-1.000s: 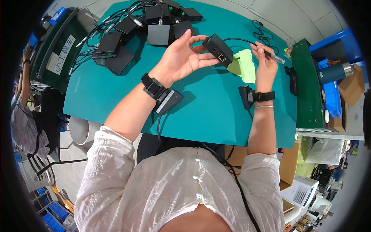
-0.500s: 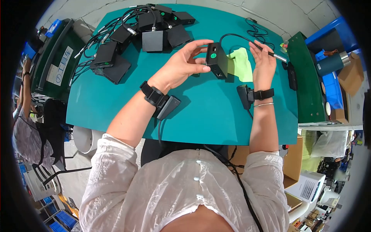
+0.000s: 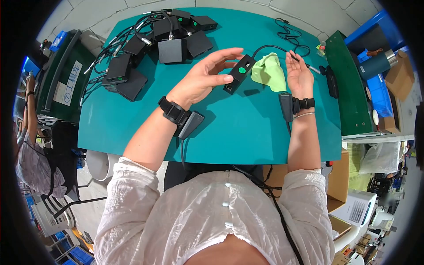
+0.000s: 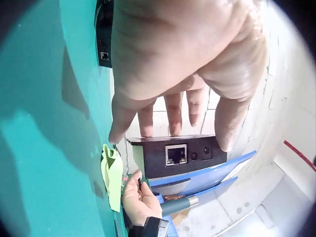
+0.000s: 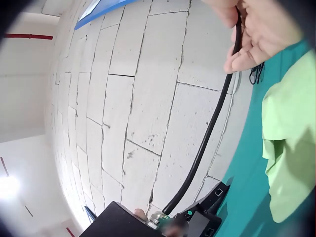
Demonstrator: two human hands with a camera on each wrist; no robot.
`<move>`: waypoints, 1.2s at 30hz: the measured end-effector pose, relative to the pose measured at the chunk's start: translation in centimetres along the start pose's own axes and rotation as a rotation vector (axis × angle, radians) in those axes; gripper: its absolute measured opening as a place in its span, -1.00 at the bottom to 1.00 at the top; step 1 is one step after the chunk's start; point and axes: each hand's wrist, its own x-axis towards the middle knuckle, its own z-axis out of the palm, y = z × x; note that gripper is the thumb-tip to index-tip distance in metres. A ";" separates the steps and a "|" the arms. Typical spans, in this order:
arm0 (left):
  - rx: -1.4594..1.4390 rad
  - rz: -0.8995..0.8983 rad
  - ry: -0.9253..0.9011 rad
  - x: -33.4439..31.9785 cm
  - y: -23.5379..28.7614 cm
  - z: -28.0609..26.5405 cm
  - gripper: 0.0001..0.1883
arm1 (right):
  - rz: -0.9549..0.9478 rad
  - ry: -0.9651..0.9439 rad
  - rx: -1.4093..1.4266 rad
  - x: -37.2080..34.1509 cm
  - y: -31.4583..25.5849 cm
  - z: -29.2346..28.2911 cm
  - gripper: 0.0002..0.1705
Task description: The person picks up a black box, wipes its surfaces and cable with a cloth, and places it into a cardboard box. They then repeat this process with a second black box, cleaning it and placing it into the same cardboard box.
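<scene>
My left hand [image 3: 198, 81] holds a small black box [image 3: 237, 79] above the table, thumb on one side and fingers on the other. A green round sticker and a port show on its narrow side in the head view. In the left wrist view, the end of the black box [image 4: 154, 160] has a network socket and two small round holes. A black cable [image 3: 270, 46] arches from the box to my right hand [image 3: 301, 79], which holds it near its metal plug [image 3: 314, 69]. From the right wrist, the cable [image 5: 206, 133] runs down to a metal fitting at the box.
A light green cloth [image 3: 270, 73] lies on the teal table [image 3: 247, 137] between the hands. Several similar black boxes [image 3: 172, 51] with cables are piled at the back left. A coiled cable [image 3: 289, 33], dark green bins [image 3: 349, 88] and a bottle [image 3: 377, 64] are on the right.
The left hand has turned the box, from its socket end facing me to its stickered side, then tilted it. The right hand has come slightly lower, still with the cable.
</scene>
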 end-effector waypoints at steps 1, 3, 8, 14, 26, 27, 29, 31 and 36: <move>-0.004 0.007 0.002 0.0 0.0 -0.1 -0.25 | 0.002 0.000 -0.003 0.0 0.0 0.0 -0.69; -0.013 0.033 -0.018 0.0 0.1 -0.1 -0.23 | 0.012 0.001 0.004 -0.1 -0.1 0.1 -0.69; -0.037 0.046 -0.139 -0.1 0.2 0.0 -0.16 | 0.023 0.026 0.047 0.2 -0.2 -0.6 -0.70; -0.031 -0.014 -0.247 -0.2 0.1 0.0 -0.11 | 0.014 -0.033 0.099 0.3 -0.5 -0.9 -0.75; -0.074 0.021 -0.380 -0.3 -0.5 -0.4 -0.17 | -0.015 -0.037 0.034 0.0 -0.5 -0.5 -0.74; -0.100 0.054 -0.392 -0.2 -0.6 -0.7 -0.15 | -0.011 -0.043 0.026 0.0 -0.4 -0.4 -0.75; -0.123 0.088 -0.399 -0.3 -0.3 -0.7 -0.12 | 0.018 -0.045 -0.006 0.4 -0.3 -0.8 -0.75; -0.513 0.026 -0.301 -0.7 0.4 0.0 -0.08 | 0.057 -0.060 -0.035 0.8 -0.1 -1.4 -0.75; -1.000 0.151 -0.121 0.7 -0.3 -1.9 -0.33 | 0.083 -0.128 0.010 1.0 -0.1 -1.7 -0.75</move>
